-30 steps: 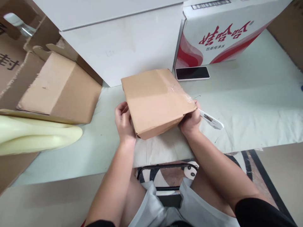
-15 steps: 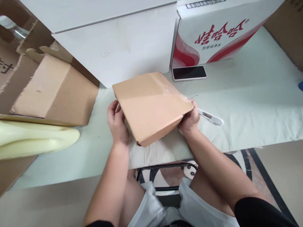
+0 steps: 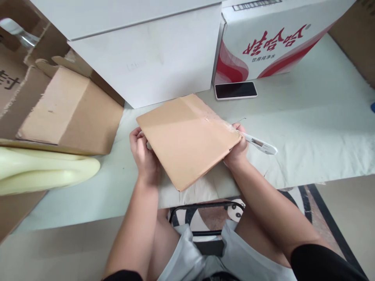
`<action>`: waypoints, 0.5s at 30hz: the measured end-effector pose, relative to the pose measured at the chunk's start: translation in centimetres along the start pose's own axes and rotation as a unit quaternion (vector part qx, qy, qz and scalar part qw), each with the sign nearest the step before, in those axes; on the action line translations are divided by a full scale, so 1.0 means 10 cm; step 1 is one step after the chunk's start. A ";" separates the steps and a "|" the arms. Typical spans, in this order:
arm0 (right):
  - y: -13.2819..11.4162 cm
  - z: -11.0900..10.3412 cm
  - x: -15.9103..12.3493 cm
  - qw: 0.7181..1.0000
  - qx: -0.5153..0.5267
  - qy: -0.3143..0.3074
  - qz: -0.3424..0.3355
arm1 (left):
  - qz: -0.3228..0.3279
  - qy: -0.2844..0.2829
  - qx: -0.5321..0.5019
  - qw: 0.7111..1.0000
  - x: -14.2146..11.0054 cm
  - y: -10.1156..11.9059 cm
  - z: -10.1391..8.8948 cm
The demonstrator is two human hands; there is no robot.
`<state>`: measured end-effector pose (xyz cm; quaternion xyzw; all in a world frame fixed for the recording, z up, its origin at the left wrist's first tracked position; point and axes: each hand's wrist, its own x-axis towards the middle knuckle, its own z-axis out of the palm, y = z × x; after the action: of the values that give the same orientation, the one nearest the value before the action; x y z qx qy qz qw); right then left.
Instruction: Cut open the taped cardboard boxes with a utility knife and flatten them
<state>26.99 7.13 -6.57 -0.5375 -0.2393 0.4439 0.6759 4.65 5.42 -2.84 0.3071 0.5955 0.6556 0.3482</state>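
Note:
A brown cardboard box (image 3: 187,136) is between my two hands above the table, its flat top face tilted up at me and a strip of clear tape along its right side. My left hand (image 3: 144,154) holds the left edge, with curled fingers partly hidden under it. My right hand (image 3: 238,147) grips the right corner, thumb on the upper side. Beside that hand a slim white tool with a slot, like a utility knife (image 3: 261,144), sticks out to the right; its other end is hidden, so I cannot tell whether the hand holds it too.
Behind the box stand a large white carton (image 3: 146,62) and a red-and-white water carton (image 3: 269,50), with a phone (image 3: 236,90) lying in front. An opened cardboard box (image 3: 73,113) and a pale yellow object (image 3: 49,169) are on the left. The table (image 3: 307,144) has a pale green cloth.
The cardboard box has tilted and turned slightly: its near corner has come toward me and less of its front side shows. My left hand has shifted a little left, still holding it.

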 end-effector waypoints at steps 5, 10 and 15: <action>-0.03 -0.01 -0.01 0.999 -0.032 -0.007 -0.019 | 0.045 -0.016 -0.032 0.998 0.07 -0.06 -0.04; -0.09 0.00 -0.02 0.999 -0.030 0.031 -0.012 | 0.025 -0.028 -0.046 0.998 0.12 0.00 -0.04; -0.10 0.00 0.01 0.999 -0.026 0.039 -0.001 | 0.022 0.006 -0.023 0.999 0.11 0.02 0.00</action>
<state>27.42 7.19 -5.65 -0.5716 -0.2241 0.4156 0.6711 4.06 6.30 -2.66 0.3081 0.5753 0.6784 0.3376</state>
